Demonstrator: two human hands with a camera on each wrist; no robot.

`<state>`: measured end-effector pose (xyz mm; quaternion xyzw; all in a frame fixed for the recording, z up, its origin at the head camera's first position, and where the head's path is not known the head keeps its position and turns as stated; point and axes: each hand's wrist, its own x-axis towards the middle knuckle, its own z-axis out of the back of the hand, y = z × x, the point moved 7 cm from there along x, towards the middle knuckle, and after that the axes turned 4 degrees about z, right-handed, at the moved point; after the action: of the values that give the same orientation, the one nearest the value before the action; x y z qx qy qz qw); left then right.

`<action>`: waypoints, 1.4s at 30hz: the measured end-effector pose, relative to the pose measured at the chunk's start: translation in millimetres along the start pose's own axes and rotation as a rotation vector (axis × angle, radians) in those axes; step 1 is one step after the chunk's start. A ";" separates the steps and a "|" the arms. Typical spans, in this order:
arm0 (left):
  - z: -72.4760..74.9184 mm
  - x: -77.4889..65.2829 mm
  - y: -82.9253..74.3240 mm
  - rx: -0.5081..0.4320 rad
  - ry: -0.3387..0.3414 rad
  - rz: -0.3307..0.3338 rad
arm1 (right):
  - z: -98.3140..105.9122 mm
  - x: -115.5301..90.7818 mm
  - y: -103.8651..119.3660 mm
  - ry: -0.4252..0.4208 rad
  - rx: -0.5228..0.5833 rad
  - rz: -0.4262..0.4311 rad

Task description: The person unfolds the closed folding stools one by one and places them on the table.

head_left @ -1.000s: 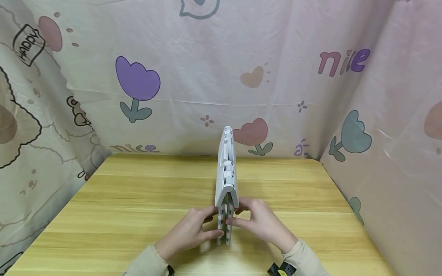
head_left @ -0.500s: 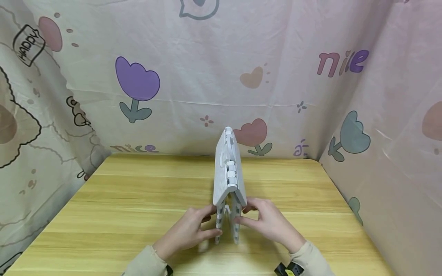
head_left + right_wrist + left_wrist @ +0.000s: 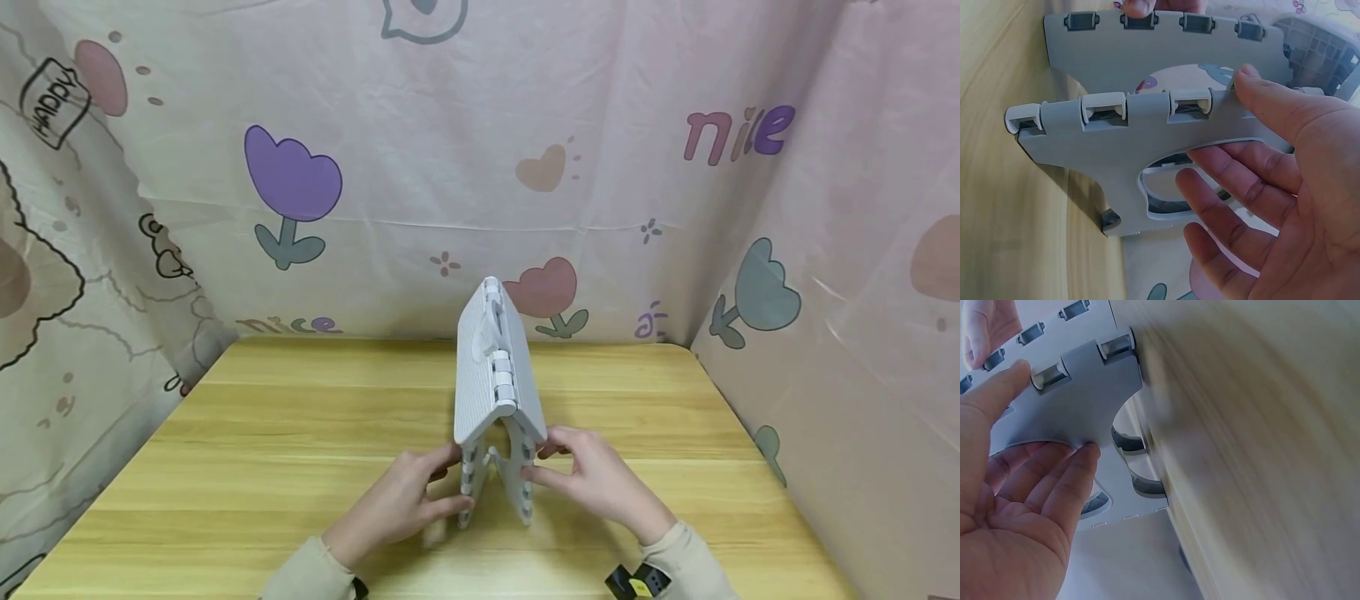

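Observation:
A white and grey folding step stool [image 3: 477, 387] stands half unfolded on the table, its top bent into a ridge and its side panels spread apart below. My left hand [image 3: 393, 508] holds the left panel [image 3: 1091, 381], thumb at its hinged edge and fingertips by the cutout. On the other side, my right hand [image 3: 607, 483] pinches the right panel [image 3: 1122, 140] between a thumb on the edge and fingers at the oval opening. Part of the stool's far side is hidden in the head view.
The wooden table [image 3: 300, 425] extends to both sides of the stool. A printed cloth [image 3: 405, 167] hangs behind it and along both sides. Dark wrist devices [image 3: 637, 581] show at the sleeves.
The stool's folded halves have spread apart, opening a wider gap between the side panels. My right hand has moved to the right with its panel; my left has shifted slightly left.

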<state>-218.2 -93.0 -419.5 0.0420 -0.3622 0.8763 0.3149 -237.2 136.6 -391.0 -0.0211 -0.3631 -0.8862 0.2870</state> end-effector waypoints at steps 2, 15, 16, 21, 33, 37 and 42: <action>1.5 -1.2 1.1 -0.001 -0.002 0.001 | 0.8 -0.3 -1.2 0.001 -0.002 0.000; 10.4 -7.2 8.1 0.014 0.003 -0.001 | 7.8 -3.9 -8.3 0.006 -0.016 -0.006; 11.1 -7.3 8.2 0.015 0.004 -0.003 | 8.4 -4.2 -8.3 0.005 -0.019 -0.003; 13.5 -7.7 7.4 0.020 0.001 -0.024 | 10.2 -5.1 -8.2 0.004 -0.017 0.000; 13.7 -8.4 9.4 0.012 -0.005 -0.042 | 11.7 -5.9 -11.1 0.026 -0.013 -0.013; 13.9 -7.6 8.6 0.025 -0.011 -0.022 | 13.4 -4.8 -10.1 0.045 -0.027 -0.002; 22.0 -5.5 7.7 0.019 0.047 0.042 | 20.1 -3.4 -6.7 0.084 0.000 0.031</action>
<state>-221.7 -114.6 -409.7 0.0167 -0.3474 0.8867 0.3046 -241.3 155.3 -381.3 0.0105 -0.3502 -0.8817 0.3159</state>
